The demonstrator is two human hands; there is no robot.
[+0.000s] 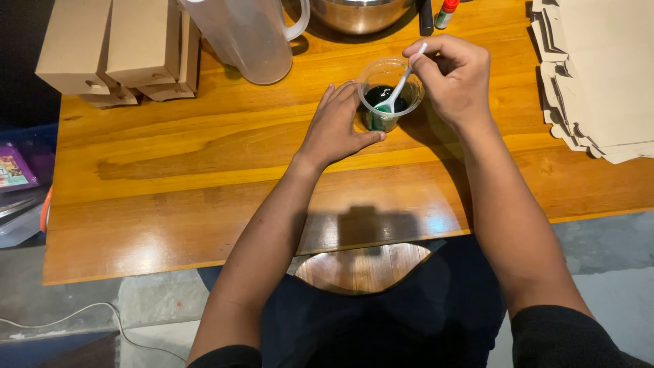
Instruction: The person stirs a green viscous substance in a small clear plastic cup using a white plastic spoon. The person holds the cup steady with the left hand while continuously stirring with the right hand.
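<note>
Steel bowl cropped at top

We see our left hand wrapped against the side of a clear plastic cup on the wooden desk — dark green liquid sits in the cup's bottom. Our right hand pinches a white plastic spoon, its bowl dipped in the liquid. Beyond stand a clear pitcher and a steel bowl — folded cardboard boxes left, flat cardboard sheets right.
</note>
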